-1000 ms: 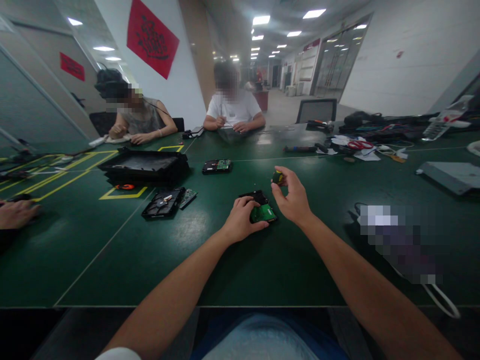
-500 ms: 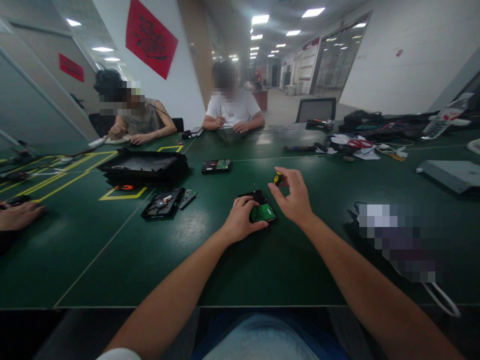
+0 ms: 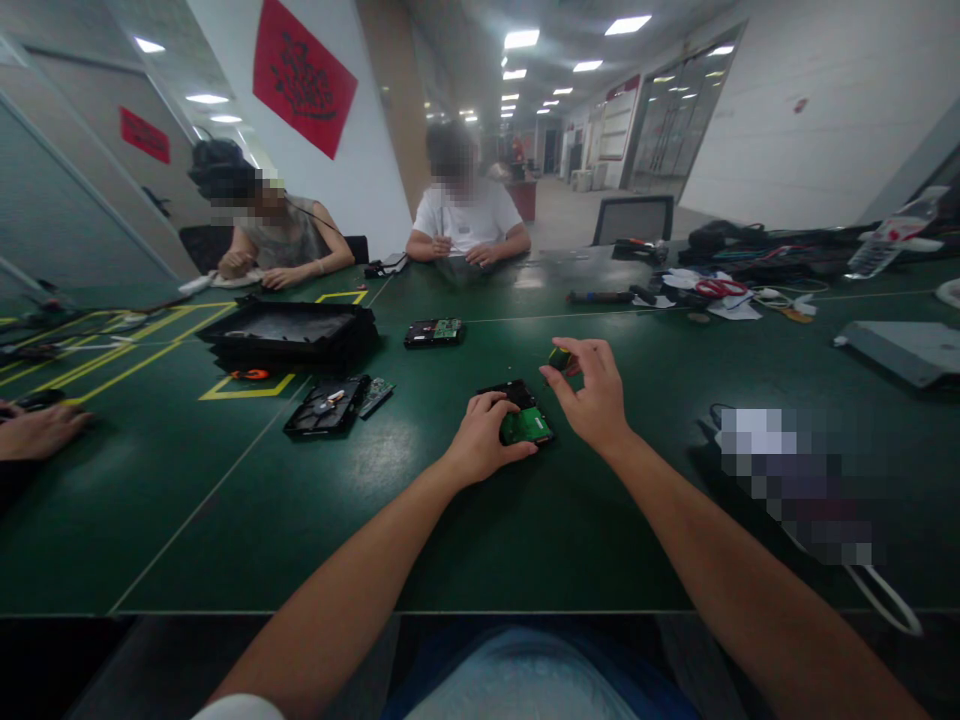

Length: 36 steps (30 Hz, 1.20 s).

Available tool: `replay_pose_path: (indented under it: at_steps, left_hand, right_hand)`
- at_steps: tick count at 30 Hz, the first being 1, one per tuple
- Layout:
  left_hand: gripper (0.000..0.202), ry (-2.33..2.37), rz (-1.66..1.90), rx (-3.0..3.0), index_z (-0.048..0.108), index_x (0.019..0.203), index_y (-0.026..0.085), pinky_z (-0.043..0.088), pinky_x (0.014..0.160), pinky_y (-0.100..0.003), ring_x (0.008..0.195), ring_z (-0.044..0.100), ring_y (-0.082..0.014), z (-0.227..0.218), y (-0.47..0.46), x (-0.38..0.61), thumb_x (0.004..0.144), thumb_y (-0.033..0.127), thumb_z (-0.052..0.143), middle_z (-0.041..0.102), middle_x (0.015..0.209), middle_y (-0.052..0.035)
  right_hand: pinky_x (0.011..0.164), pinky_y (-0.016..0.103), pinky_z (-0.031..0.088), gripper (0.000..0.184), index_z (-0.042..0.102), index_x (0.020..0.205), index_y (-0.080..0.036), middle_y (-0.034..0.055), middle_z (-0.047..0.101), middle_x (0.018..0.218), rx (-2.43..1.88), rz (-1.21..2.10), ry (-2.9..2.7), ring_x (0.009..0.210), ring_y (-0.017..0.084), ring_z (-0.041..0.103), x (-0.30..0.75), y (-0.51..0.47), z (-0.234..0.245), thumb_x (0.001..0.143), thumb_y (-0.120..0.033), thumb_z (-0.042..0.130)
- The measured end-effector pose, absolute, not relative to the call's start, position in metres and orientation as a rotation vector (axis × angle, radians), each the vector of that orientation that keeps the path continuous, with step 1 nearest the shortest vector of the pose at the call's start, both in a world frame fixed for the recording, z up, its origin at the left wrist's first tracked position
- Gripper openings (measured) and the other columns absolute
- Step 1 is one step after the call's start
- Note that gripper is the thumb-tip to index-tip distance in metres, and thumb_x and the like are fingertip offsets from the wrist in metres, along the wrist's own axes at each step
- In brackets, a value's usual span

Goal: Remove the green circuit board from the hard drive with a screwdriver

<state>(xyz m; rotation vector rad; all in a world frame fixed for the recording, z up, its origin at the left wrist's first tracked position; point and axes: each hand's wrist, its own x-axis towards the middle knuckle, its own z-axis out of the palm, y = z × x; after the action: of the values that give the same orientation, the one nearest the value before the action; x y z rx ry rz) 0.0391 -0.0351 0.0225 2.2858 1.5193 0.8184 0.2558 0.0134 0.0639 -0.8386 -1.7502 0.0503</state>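
Observation:
On the green table in front of me lies a hard drive [image 3: 531, 424], its green circuit board facing up. My left hand [image 3: 486, 436] is closed around its left part, fingers over the top and thumb along the near edge. Just right of the drive and above the table, my right hand [image 3: 592, 390] pinches a small screwdriver with a yellow-and-black handle [image 3: 556, 357]; its shaft is hard to make out. A tiny bright bit, perhaps a screw [image 3: 510, 369], lies beyond the drive.
To the left are an opened drive casing [image 3: 324, 408], a loose circuit board [image 3: 376, 397] and stacked black trays [image 3: 292, 335]. Another hard drive [image 3: 433, 332] lies farther back. Cables and papers [image 3: 731, 297] cover the right rear. Two people sit opposite; another person's hand [image 3: 45, 432] rests at far left.
My right hand has shifted slightly right, and the screwdriver handle has turned between its fingers. The left hand and the hard drive have stayed put.

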Motion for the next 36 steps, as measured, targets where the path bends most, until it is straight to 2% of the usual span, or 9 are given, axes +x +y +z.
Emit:
replay_pose_path:
  at_steps: [5, 8, 11, 14, 27, 33, 36]
  left_hand:
    - [0.063, 1.526, 0.800, 2.286, 0.067, 0.129, 0.021, 0.042, 0.120, -0.056, 0.143, 0.044, -0.0374, 0.0225, -0.0346, 0.0385, 0.079, 0.053, 0.087, 0.055, 0.147, -0.0156]
    - [0.063, 1.520, 0.804, 2.280, 0.066, 0.130, 0.022, 0.042, 0.120, -0.056, 0.143, 0.044, -0.0373, 0.0224, -0.0346, 0.0381, 0.079, 0.052, 0.087, 0.054, 0.147, -0.0148]
    - [0.062, 1.525, 0.807, 2.274, 0.067, 0.129, 0.023, 0.042, 0.120, -0.058, 0.144, 0.044, -0.0375, 0.0225, -0.0348, 0.0383, 0.078, 0.051, 0.088, 0.054, 0.148, -0.0141]
    - [0.062, 1.528, 0.805, 2.278, 0.067, 0.130, 0.023, 0.042, 0.120, -0.058, 0.144, 0.044, -0.0374, 0.0220, -0.0346, 0.0387, 0.079, 0.049, 0.088, 0.054, 0.148, -0.0144]
    - [0.062, 1.520, 0.824, 2.286, 0.067, 0.130, 0.021, 0.042, 0.121, -0.056, 0.144, 0.044, -0.0374, 0.0221, -0.0355, 0.0388, 0.079, 0.051, 0.088, 0.055, 0.147, -0.0153]
    - [0.061, 1.530, 0.827, 2.254, 0.068, 0.129, 0.022, 0.042, 0.120, -0.057, 0.144, 0.044, -0.0377, 0.0227, -0.0354, 0.0405, 0.078, 0.049, 0.089, 0.054, 0.148, -0.0144]
    - [0.060, 1.526, 0.842, 2.237, 0.068, 0.128, 0.023, 0.043, 0.120, -0.057, 0.144, 0.044, -0.0377, 0.0234, -0.0361, 0.0417, 0.077, 0.047, 0.090, 0.055, 0.146, -0.0137]
  right_hand:
    - [0.095, 0.050, 0.062, 0.044, 0.055, 0.147, -0.034, 0.0099, 0.062, 0.131, -0.800, 0.091, -1.783, 0.114, 0.028, 0.065, 0.2571, 0.0130, 0.0619, 0.104, -0.027, 0.054]
    - [0.095, 0.052, 0.062, 0.048, 0.053, 0.150, -0.034, 0.0100, 0.062, 0.131, -0.814, 0.110, -1.775, 0.113, 0.028, 0.065, 0.2570, 0.0118, 0.0612, 0.103, -0.029, 0.059]
    - [0.087, 0.049, 0.065, 0.043, 0.060, 0.142, -0.034, 0.0094, 0.059, 0.123, -0.836, 0.087, -1.749, 0.105, 0.027, 0.065, 0.2569, 0.0105, 0.0616, 0.100, -0.033, 0.066]
    - [0.085, 0.047, 0.065, 0.040, 0.062, 0.140, -0.034, 0.0088, 0.058, 0.120, -0.843, 0.064, -1.739, 0.102, 0.026, 0.065, 0.2573, 0.0097, 0.0626, 0.101, -0.033, 0.065]
    - [0.099, 0.055, 0.062, 0.050, 0.052, 0.152, -0.033, 0.0116, 0.063, 0.137, -0.826, 0.042, -1.777, 0.121, 0.031, 0.064, 0.2577, 0.0089, 0.0624, 0.102, -0.026, 0.055]
    - [0.085, 0.048, 0.066, 0.046, 0.056, 0.144, -0.030, 0.0115, 0.062, 0.128, -0.845, 0.036, -1.742, 0.106, 0.028, 0.067, 0.2592, 0.0092, 0.0605, 0.100, -0.030, 0.064]
    - [0.085, 0.048, 0.065, 0.045, 0.056, 0.143, -0.030, 0.0112, 0.062, 0.127, -0.848, 0.030, -1.741, 0.103, 0.027, 0.068, 0.2596, 0.0088, 0.0602, 0.099, -0.030, 0.064]
